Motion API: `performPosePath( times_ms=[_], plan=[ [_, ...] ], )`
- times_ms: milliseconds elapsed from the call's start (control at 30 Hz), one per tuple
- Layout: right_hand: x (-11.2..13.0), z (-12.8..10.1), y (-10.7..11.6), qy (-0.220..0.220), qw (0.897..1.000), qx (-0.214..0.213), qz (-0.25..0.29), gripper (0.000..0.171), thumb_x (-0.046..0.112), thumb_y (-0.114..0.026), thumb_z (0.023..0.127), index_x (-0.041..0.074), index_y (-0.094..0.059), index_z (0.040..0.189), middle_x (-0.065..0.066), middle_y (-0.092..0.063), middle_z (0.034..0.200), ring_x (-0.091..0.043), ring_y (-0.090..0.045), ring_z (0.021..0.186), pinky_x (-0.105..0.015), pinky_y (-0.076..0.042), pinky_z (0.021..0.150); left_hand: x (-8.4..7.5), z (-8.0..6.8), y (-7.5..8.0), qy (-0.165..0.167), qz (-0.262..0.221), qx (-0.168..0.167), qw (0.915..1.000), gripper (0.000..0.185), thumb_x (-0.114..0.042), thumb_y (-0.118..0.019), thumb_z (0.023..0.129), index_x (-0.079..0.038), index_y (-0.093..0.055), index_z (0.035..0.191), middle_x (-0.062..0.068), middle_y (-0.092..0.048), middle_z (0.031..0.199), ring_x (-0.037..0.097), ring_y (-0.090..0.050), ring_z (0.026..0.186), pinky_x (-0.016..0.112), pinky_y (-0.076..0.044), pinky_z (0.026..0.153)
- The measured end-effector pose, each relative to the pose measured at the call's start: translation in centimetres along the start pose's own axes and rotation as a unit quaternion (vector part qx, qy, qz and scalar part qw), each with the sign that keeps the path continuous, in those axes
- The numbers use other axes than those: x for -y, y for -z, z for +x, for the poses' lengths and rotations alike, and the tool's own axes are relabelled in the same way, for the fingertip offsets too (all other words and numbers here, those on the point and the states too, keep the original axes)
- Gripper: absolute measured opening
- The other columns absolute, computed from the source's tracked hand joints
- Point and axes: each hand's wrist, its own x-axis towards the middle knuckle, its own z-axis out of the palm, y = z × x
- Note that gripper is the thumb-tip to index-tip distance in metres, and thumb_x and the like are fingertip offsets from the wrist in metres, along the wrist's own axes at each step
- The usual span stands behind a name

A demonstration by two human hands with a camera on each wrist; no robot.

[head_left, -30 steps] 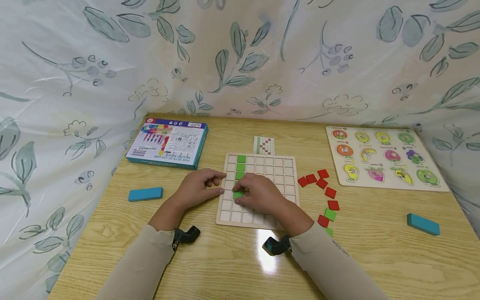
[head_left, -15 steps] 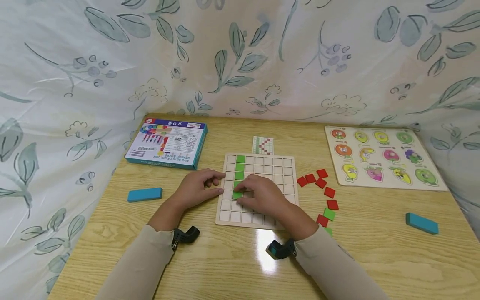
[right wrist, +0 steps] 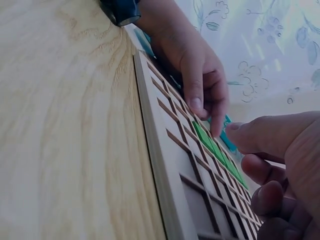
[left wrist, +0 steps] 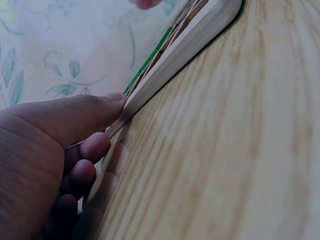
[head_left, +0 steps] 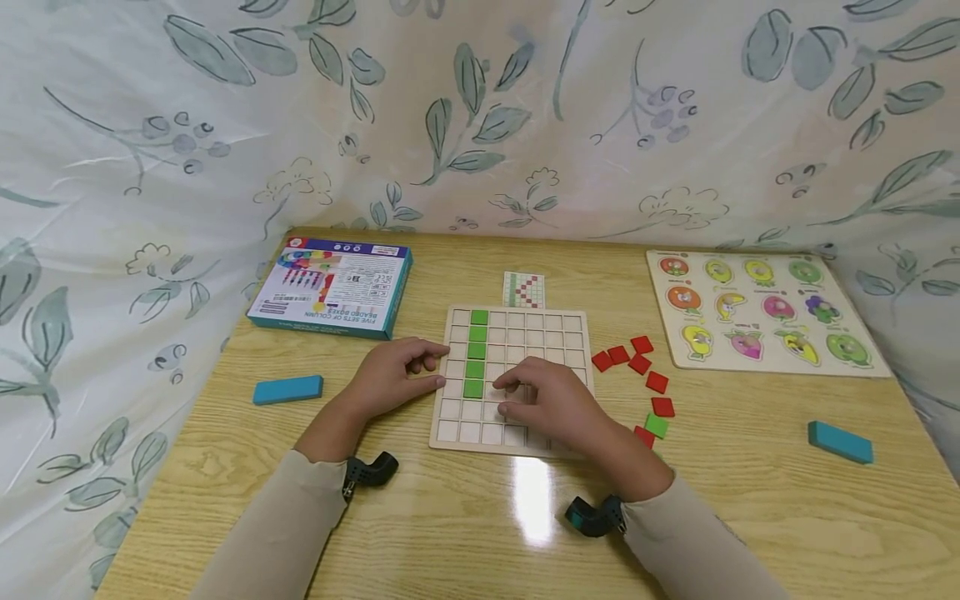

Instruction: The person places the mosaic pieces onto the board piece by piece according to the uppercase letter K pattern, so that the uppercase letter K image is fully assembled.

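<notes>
A wooden grid board point(head_left: 487, 447) lies on the table, with a column of green square tiles point(head_left: 476, 350) down its second column of cells. My left hand point(head_left: 390, 375) touches the board's left edge with thumb and index finger; in the left wrist view the thumb tip is right at the rim, the other fingers curled below. Over the lower middle cells hovers my right hand point(head_left: 551, 396), thumb and index finger apart with nothing between them. The right wrist view shows it just off the green tiles point(right wrist: 212, 145).
Right of the board lie several red tiles point(head_left: 639, 362) and a green tile point(head_left: 656, 425). A small pattern card point(head_left: 523, 290) sits behind the board. Further out are a boxed game point(head_left: 337, 283), a fruit puzzle board point(head_left: 723, 359), a left blue block point(head_left: 288, 390) and a right blue block point(head_left: 840, 442).
My right hand has let go of the lowest green tile in the column and drawn back to the right and towards me. The left hand stays at the board's edge.
</notes>
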Motion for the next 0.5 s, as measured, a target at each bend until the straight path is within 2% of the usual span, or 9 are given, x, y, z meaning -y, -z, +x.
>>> performPosePath(
  times_ms=[100, 267, 500],
  plan=[
    [-0.4, -0.9, 0.5, -0.011, 1.000, -0.005, 0.005, 0.025, 0.018, -0.087, 0.090, 0.017, -0.081, 0.114, 0.006, -0.072, 0.106, -0.009, -0.055, 0.073, -0.031, -0.049, 0.068, 0.1, 0.0, 0.0, -0.001, -0.001, 0.001, 1.0000, 0.042, -0.027, -0.084, 0.095, -0.017, -0.075, 0.135, -0.010, -0.066, 0.100, 0.015, -0.056, 0.086, 0.036, -0.046, 0.081],
    [-1.1, -2.6, 1.4, -0.028, 0.999, -0.019, -0.002, 0.024, 0.017, -0.087, 0.091, 0.018, -0.081, 0.113, 0.006, -0.071, 0.102, -0.009, -0.054, 0.070, -0.029, -0.048, 0.064, 0.2, 0.1, 0.0, -0.003, 0.000, 0.000, 1.0000, 0.041, -0.027, -0.084, 0.096, -0.017, -0.075, 0.134, -0.010, -0.066, 0.099, 0.016, -0.055, 0.085, 0.037, -0.046, 0.080],
    [-1.8, -5.3, 2.2, -0.024, 0.999, -0.041, -0.018, 0.026, 0.015, -0.089, 0.089, 0.019, -0.081, 0.113, 0.006, -0.070, 0.102, -0.009, -0.053, 0.071, -0.027, -0.046, 0.064, 0.3, 0.1, -0.1, 0.000, 0.002, 0.002, 1.0000, 0.041, -0.027, -0.084, 0.096, -0.018, -0.075, 0.135, -0.010, -0.066, 0.100, 0.016, -0.055, 0.085, 0.037, -0.046, 0.081]
  ],
)
